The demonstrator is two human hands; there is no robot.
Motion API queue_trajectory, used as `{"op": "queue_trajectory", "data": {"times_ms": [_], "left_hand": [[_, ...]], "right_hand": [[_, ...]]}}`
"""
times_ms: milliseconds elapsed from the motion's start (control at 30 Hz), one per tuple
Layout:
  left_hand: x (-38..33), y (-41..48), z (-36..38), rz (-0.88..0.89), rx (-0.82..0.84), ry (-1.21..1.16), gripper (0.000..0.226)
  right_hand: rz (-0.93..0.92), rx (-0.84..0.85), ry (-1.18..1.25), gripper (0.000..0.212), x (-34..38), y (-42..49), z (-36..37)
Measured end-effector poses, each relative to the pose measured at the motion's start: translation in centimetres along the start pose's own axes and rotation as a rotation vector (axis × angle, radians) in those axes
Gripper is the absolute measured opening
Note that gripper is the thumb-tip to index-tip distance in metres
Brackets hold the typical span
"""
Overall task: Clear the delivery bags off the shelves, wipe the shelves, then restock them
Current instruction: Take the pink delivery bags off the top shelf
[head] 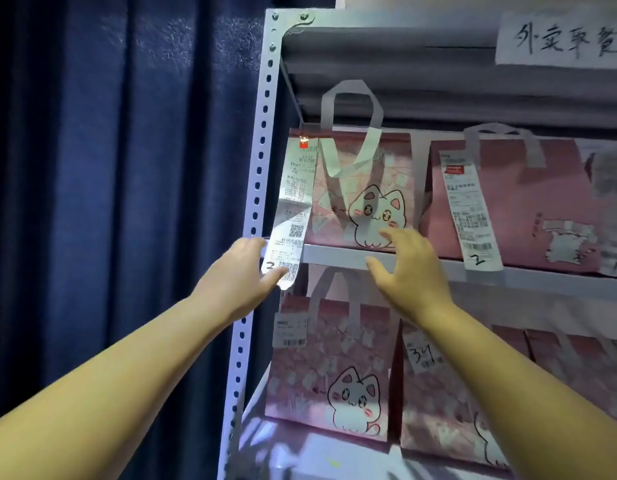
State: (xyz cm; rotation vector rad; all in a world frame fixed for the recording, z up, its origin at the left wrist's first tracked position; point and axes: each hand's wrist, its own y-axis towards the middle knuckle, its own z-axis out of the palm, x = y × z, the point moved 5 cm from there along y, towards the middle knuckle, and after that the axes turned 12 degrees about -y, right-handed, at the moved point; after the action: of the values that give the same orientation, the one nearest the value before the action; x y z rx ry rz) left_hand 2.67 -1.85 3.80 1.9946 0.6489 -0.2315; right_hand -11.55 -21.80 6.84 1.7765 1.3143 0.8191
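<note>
A pink delivery bag (362,174) with a cat drawing and grey handles stands at the left end of the upper shelf (338,255). A long receipt (290,209) hangs from its top left corner down past the shelf edge. My left hand (241,275) is open at the receipt's lower end, fingertips against the paper. My right hand (409,265) is open in front of the bag's lower right part, fingers spread over the shelf edge. A second pink bag (528,202) with a receipt marked 2 stands to the right. Two more cat bags (329,368) (445,393) stand on the shelf below.
The grey perforated upright (256,188) of the rack runs down the left side. A dark blue curtain (120,188) hangs to the left of it. A handwritten paper sign (563,39) is stuck on the top shelf's front. More pink bags continue to the right.
</note>
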Motion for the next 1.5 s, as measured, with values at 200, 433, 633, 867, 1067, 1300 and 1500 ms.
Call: {"op": "queue_trajectory", "data": {"times_ms": [200, 433, 633, 867, 1067, 1300, 1500], "left_hand": [[1.2, 2.8, 1.3, -0.017, -0.008, -0.102, 0.057], [1.4, 3.2, 2.0, 0.014, 0.010, -0.278, 0.058], [1.3, 3.2, 1.7, 0.048, 0.009, -0.198, 0.059], [-0.7, 3.8, -0.2, 0.194, -0.111, -0.066, 0.042], [-3.7, 4.7, 0.3, 0.282, -0.113, -0.055, 0.039], [-8.1, 6.2, 3.8, 0.375, -0.099, -0.100, 0.032], [-13.2, 6.9, 9.2, 0.412, -0.087, -0.165, 0.032]], "right_hand": [[0.140, -0.049, -0.035, 0.059, -1.4, 3.6, 2.6], [0.166, -0.079, -0.043, 0.061, -2.2, 4.8, 4.1], [0.148, -0.108, -0.062, 0.059, -2.3, 4.9, 4.2], [0.104, -0.203, 0.002, 0.053, -2.8, 4.9, 3.0], [0.020, -0.294, 0.006, 0.044, -3.6, 4.4, 1.3], [-0.076, -0.344, -0.037, 0.038, -6.1, 3.5, -1.7], [-0.084, -0.350, -0.099, 0.039, -11.4, 3.2, -4.7]]}}
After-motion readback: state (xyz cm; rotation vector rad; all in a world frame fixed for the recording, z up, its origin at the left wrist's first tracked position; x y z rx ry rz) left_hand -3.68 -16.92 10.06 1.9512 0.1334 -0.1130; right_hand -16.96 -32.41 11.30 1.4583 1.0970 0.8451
